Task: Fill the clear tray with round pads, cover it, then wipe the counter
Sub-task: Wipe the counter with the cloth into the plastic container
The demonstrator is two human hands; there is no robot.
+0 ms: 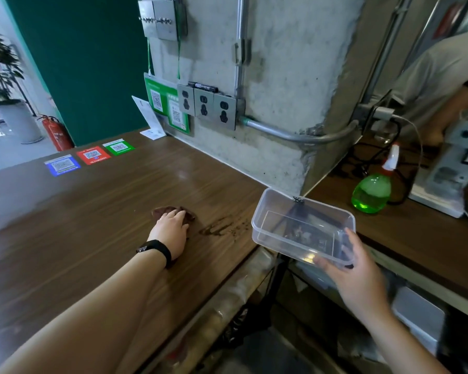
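A clear plastic tray (276, 209) hangs in the air past the counter's right edge. My right hand (354, 268) grips its near right corner, thumb on the rim. The tray looks empty and has no lid; no round pads show in view. My left hand (172, 228) lies flat on a brown cloth (164, 211) and presses it onto the wooden counter (92, 225). A dark wet smear (219, 228) marks the wood between the cloth and the tray.
A concrete pillar (281, 90) with sockets stands behind the counter. On the lower counter to the right are a green spray bottle (372, 191), cables and a grey machine (457, 168). Another person (443, 76) leans there. QR stickers (92, 155) lie at the far left.
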